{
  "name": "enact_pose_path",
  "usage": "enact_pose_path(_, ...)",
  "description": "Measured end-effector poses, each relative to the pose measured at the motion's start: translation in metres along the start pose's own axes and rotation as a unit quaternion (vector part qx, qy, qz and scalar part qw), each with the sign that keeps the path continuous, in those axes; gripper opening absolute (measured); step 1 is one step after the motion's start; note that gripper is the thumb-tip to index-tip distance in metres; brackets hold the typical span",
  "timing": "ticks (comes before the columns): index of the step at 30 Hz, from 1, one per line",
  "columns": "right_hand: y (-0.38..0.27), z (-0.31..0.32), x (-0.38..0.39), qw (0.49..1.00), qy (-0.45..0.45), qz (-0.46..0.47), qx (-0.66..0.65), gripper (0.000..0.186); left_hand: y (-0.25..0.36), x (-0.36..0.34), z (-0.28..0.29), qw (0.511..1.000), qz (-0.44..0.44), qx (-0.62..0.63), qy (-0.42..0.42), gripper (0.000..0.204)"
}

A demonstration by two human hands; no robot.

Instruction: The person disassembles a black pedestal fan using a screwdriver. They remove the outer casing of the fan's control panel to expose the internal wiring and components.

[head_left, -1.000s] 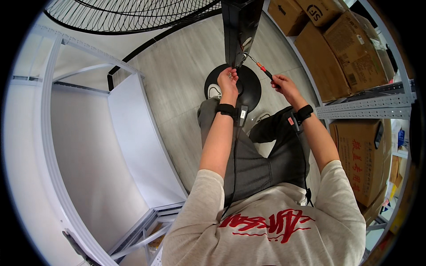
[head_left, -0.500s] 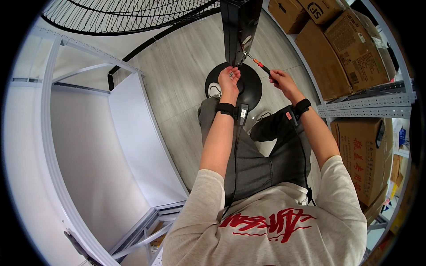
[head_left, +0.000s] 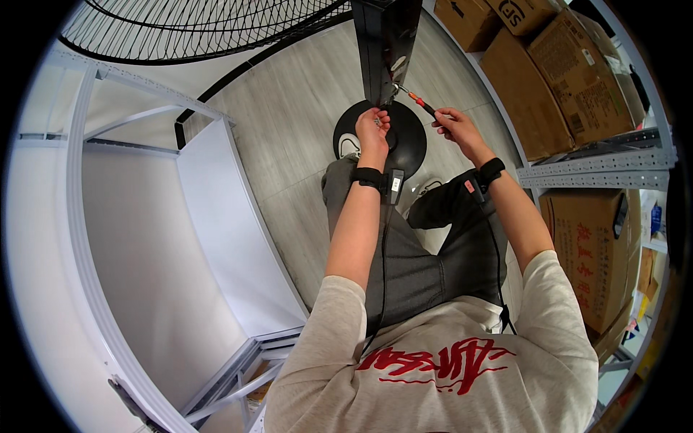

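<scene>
Screwdriver point(head_left: 419, 102) gripped by handle in right hand point(head_left: 460, 133), right of black post point(head_left: 375, 58); tip held at post's lower part. Small metal bits point(head_left: 377, 123) held in curled left hand point(head_left: 372, 133), near post's lower end.

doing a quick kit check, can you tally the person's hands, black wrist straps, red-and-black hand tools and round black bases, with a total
Hands: 2 (left hand, right hand)
Black wrist straps: 2 (left strap, right strap)
Red-and-black hand tool: 1
Round black base: 1
Total: 6
</scene>
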State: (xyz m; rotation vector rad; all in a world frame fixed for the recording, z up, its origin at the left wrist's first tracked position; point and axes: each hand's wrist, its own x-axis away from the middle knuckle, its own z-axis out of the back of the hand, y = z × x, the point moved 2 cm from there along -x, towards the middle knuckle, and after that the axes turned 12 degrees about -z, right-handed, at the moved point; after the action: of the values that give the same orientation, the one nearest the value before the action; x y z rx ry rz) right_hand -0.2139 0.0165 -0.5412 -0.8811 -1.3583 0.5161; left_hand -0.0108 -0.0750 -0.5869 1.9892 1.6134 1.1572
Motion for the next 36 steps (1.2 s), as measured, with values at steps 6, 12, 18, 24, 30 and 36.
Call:
enact_pose_path(6,0.006,-0.003,-0.003,0.992,-0.070,-0.067,-0.079,0.027,0.000,0.002,-0.002,1.000,0.001,-0.007,0.000,0.014)
enact_pose_path(12,0.012,0.002,-0.013,0.984,-0.104,-0.081,-0.118,0.027,0.000,0.002,-0.003,1.000,0.004,-0.002,-0.013,0.012)
enact_pose_path(18,0.016,-0.013,-0.004,0.998,-0.006,-0.007,-0.064,0.024,0.004,0.008,-0.006,1.000,0.005,-0.010,-0.008,0.014)
enact_pose_path(24,0.016,-0.005,-0.015,0.997,0.059,0.041,-0.033,0.026,0.000,0.002,-0.001,1.000,0.008,0.001,-0.013,0.013)
enact_pose_path(30,0.004,-0.009,-0.005,0.993,0.084,0.076,0.027,0.025,0.000,0.002,-0.001,1.000,0.002,-0.006,-0.004,0.012)
enact_pose_path(36,0.011,-0.005,-0.011,0.997,-0.005,0.000,-0.074,0.027,-0.003,0.002,-0.003,1.000,0.006,-0.001,-0.017,0.011)
